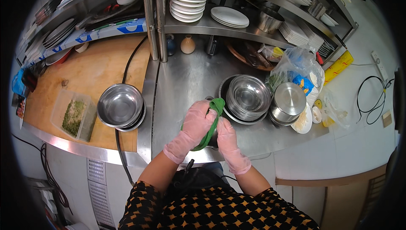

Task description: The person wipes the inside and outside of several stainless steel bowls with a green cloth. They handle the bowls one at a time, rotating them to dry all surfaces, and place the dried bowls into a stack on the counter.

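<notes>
Both hands wear pink translucent gloves and work close together over the stainless steel counter (187,80). My left hand (197,119) grips a green cloth (210,136), which hangs down between the hands. Close beside it on the right, my right hand (227,134) has bent fingers near the cloth's edge; whether they pinch it is hidden. A metal vessel (214,140) shows partly behind the cloth, mostly covered. Just right of the hands, a stack of metal bowls (249,96) rests in a wider dish.
At left, metal bowls (120,105) and a plastic tub of chopped greens (75,115) sit on a wooden board (104,58). Metal pots (290,98), plastic bags (296,63) and a white dish (303,122) crowd the right side. Shelves above hold stacked white plates (188,4).
</notes>
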Demonstrator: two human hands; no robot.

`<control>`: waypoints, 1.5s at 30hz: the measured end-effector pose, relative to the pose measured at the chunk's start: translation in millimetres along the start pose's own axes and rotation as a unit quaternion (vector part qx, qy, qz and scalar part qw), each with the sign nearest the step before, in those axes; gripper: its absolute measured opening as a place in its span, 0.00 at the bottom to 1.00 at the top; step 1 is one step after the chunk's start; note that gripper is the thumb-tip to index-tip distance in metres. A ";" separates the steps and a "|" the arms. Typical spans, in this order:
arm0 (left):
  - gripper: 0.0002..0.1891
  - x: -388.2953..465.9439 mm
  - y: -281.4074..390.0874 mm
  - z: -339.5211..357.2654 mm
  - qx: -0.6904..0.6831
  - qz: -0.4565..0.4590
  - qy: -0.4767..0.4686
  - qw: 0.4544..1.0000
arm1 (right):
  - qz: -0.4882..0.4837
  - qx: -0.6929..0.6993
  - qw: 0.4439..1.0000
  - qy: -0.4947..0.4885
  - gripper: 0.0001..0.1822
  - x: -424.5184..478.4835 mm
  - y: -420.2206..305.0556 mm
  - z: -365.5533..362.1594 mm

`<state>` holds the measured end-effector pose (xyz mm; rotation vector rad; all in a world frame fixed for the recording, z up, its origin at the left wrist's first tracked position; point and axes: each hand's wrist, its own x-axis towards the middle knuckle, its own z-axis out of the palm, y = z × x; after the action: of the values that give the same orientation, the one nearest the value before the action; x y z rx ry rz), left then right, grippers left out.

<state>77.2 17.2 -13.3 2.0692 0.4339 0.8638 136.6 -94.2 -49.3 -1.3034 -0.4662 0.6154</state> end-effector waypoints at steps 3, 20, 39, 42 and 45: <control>0.17 9.0 -0.9 -5.2 0.050 -0.060 0.001 0.997 | 0.008 -0.019 1.000 0.022 0.11 7.4 0.2 -2.7; 0.19 -66.6 -109.6 11.9 -0.163 -0.377 0.008 0.912 | 0.062 0.100 0.992 0.054 0.09 29.0 -2.6 -8.0; 0.18 -24.0 -20.6 -87.8 -0.416 -0.335 0.063 0.843 | 0.069 0.090 0.992 0.059 0.08 20.2 -17.6 -17.1; 0.19 -30.9 -3.2 -86.4 -0.751 -0.192 0.074 0.627 | 0.050 0.092 0.993 0.050 0.08 19.1 -15.6 -24.3; 0.22 -59.2 -54.1 -52.4 -0.828 -0.266 0.083 0.487 | 0.032 0.068 0.996 0.041 0.08 17.9 -12.6 -29.0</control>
<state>-1.7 45.2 -60.0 -0.0355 0.1078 0.5437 170.6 -105.8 -43.6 -1.2124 -0.3104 0.6329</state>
